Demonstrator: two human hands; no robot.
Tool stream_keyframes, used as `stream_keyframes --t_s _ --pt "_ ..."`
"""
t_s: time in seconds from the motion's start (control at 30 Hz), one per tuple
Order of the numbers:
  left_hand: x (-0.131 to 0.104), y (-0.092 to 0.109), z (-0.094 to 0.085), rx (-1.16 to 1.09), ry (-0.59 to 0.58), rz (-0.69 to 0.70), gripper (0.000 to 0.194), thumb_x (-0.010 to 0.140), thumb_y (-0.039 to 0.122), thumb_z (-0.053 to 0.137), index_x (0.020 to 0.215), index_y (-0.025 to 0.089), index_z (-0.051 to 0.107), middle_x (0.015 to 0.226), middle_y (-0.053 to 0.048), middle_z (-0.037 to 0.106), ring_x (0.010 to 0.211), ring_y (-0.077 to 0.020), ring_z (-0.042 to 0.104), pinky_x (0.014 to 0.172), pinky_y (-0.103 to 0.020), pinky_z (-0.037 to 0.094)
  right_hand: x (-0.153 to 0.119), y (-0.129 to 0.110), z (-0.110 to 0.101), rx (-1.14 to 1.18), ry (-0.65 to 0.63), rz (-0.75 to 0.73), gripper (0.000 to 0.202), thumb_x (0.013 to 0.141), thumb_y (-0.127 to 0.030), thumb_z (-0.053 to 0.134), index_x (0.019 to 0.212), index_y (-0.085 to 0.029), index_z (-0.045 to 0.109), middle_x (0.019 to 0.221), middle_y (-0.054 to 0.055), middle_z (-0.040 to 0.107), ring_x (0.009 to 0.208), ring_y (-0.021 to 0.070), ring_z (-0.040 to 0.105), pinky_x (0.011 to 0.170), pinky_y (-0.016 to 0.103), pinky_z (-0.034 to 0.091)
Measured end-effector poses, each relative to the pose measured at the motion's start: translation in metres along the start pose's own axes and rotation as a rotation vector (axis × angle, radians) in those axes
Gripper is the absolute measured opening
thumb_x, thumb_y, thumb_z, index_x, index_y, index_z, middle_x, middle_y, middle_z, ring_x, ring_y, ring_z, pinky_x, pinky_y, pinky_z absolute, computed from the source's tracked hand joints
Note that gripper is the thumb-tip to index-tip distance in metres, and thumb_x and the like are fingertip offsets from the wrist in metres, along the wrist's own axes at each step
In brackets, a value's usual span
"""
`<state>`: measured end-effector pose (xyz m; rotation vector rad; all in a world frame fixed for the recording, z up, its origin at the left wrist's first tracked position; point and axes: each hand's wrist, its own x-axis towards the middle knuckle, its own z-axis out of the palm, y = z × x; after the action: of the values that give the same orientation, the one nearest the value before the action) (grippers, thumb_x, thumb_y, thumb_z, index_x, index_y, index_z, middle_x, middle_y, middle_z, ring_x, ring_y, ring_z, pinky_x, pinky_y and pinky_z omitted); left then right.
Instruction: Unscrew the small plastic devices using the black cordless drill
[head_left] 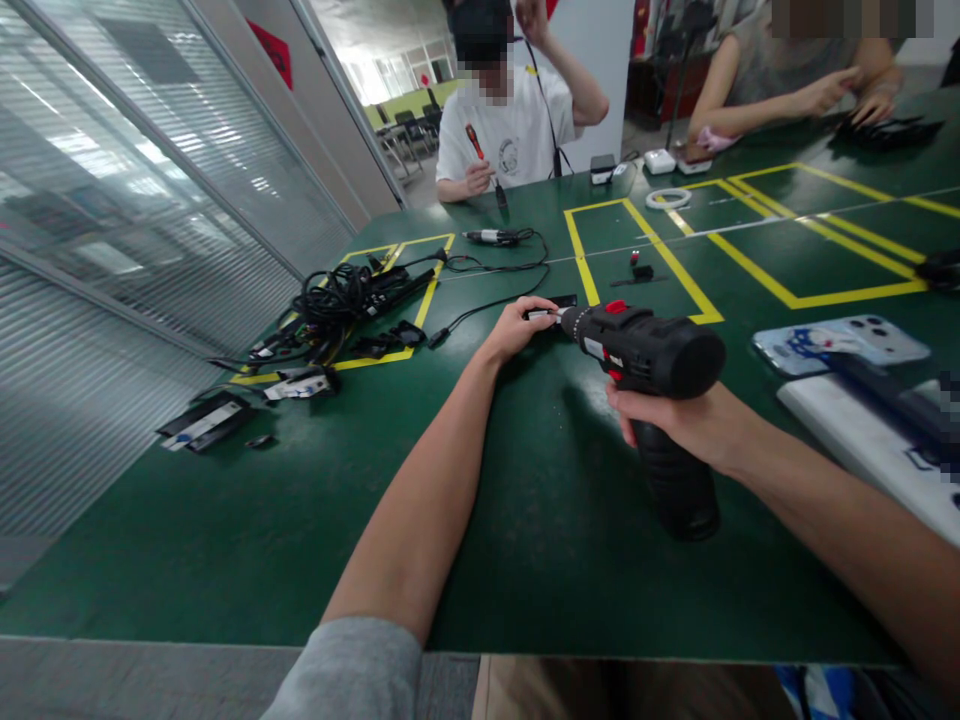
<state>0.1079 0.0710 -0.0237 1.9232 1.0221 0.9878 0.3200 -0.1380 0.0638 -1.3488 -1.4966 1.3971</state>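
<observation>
My right hand [675, 415] is wrapped round the grip of a black cordless drill [645, 350] with red switches. The drill points away from me, its chuck close to the fingers of my left hand [523, 325]. Those fingers are closed on a small dark piece [564, 300] with a pale part, resting on the green table [540, 480]. The drill's tip meets or nearly meets this piece; the exact contact is too small to tell. My left forearm lies along the tabletop.
Tangled black cables [337, 310] lie at the left near dark casings [202, 420]. A cable with a plug [491, 237] lies ahead. At the right are a phone [840, 343] and a white case [847, 420]. Across the table one person holds a screwdriver [474, 140]; another person sits farther right.
</observation>
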Motion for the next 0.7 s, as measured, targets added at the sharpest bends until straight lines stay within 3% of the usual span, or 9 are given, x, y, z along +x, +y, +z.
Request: stream_keyframes --t_s 0.7 --pt "0.0000 -0.0001 0.0003 0.000 -0.001 -0.022 0.032 0.072 0.034 0.069 0.099 0.018 0.073 0.111 -0.005 0.070 0.107 -0.0217 0.060 0.104 -0.037 0.042 0.0011 0.0022 0.0001 -0.002 0.006 0.014 0.007 0.079 -0.025 0.066 0.074 -0.022 0.064 0.058 0.001 0.066 0.057 0.0193 0.062 0.063 0.035 0.048"
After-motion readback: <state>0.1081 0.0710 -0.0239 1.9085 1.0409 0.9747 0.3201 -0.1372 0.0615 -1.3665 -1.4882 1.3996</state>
